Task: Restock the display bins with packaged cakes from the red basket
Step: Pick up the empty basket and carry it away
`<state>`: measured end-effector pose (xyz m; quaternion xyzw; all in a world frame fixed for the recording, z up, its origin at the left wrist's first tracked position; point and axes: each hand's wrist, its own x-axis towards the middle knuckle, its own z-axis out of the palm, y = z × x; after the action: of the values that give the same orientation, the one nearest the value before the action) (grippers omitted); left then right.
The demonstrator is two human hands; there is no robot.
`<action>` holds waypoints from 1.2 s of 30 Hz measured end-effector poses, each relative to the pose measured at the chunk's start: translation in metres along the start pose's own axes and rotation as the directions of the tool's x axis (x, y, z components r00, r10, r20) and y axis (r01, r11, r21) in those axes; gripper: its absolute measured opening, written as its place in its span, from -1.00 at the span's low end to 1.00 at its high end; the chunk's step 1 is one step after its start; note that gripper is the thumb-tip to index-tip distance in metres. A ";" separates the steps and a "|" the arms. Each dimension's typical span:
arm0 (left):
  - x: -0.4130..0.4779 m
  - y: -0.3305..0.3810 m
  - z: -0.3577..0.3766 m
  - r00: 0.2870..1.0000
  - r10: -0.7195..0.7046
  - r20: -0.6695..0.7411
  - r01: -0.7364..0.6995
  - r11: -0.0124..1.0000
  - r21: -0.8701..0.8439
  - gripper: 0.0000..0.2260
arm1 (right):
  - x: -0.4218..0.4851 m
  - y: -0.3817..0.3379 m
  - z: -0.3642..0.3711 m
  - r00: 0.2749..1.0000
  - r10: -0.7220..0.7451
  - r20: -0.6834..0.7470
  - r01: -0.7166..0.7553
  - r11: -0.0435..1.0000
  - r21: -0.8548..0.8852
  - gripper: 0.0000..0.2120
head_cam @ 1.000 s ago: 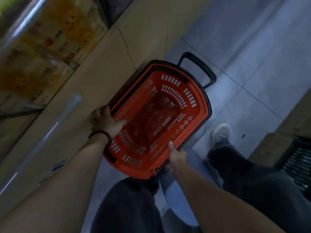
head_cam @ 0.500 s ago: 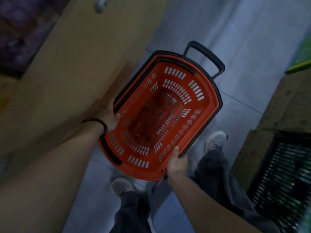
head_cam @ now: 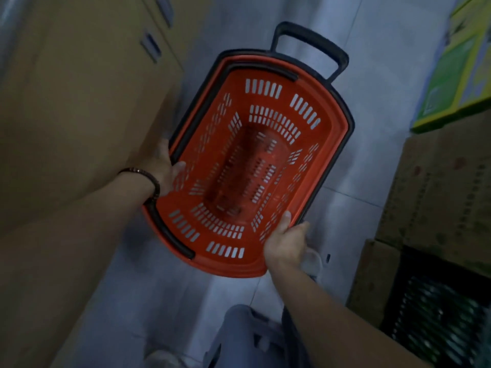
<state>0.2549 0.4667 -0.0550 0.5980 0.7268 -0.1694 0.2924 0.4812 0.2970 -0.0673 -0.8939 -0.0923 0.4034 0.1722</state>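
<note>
The rim of the red slotted plastic basket (head_cam: 268,264) is covering most fingers of the left hand (head_cam: 162,166) and the right hand (head_cam: 285,243). The right hand is hiding part of a white shoe (head_cam: 313,261). The frame edge is cutting off the green-and-yellow printed carton (head_cam: 457,70), whose print is blurring, and the black slotted plastic crate (head_cam: 438,322), whose contents are showing too dimly to identify.

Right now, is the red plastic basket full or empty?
Empty. The red slotted plastic basket shows its bare floor; nothing lies inside.
</note>
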 end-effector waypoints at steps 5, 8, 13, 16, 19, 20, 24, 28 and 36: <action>0.071 0.081 -0.035 0.990 0.109 -0.086 -0.111 0.994 -0.017 -0.42 | 0.077 -0.075 -0.018 0.987 -0.062 -0.151 0.062 0.998 -0.011 -0.43; 0.106 0.124 -0.054 0.985 0.142 -0.102 -0.143 0.990 -0.004 -0.43 | 0.114 -0.117 -0.029 0.983 -0.071 -0.167 0.064 0.997 -0.046 -0.44; 0.153 0.188 -0.084 0.989 0.133 -0.059 -0.127 0.987 0.103 -0.34 | 0.165 -0.175 -0.045 0.975 -0.087 -0.203 0.073 0.994 -0.077 -0.45; 0.190 0.220 -0.097 0.988 0.148 -0.035 -0.143 0.982 0.124 -0.38 | 0.195 -0.212 -0.057 0.976 -0.082 -0.204 0.060 0.992 -0.112 -0.45; 0.222 0.265 -0.118 0.977 0.206 -0.052 -0.197 0.971 0.137 -0.42 | 0.230 -0.257 -0.072 0.971 -0.090 -0.222 0.063 0.990 -0.124 -0.48; 0.232 0.280 -0.125 0.968 0.239 -0.077 -0.226 0.962 0.151 -0.44 | 0.244 -0.273 -0.078 0.969 -0.093 -0.230 0.063 0.989 -0.133 -0.48; 0.265 0.348 -0.141 0.905 0.354 -0.234 -0.317 0.931 0.183 -0.51 | 0.311 -0.339 -0.112 0.948 -0.099 -0.304 0.044 0.982 -0.181 -0.47; 0.289 0.406 -0.149 0.887 0.320 -0.333 -0.284 0.946 0.153 -0.58 | 0.372 -0.398 -0.147 0.937 -0.157 -0.312 0.079 0.966 -0.248 -0.44; 0.355 0.519 -0.182 0.913 0.206 -0.352 -0.201 0.978 0.050 -0.57 | 0.476 -0.509 -0.195 0.950 -0.194 -0.244 0.132 0.960 -0.247 -0.35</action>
<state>0.6762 0.9668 -0.0835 0.6928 0.7005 -0.0317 0.1684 0.9280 0.8662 -0.0811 -0.9429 -0.1880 0.2509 0.1121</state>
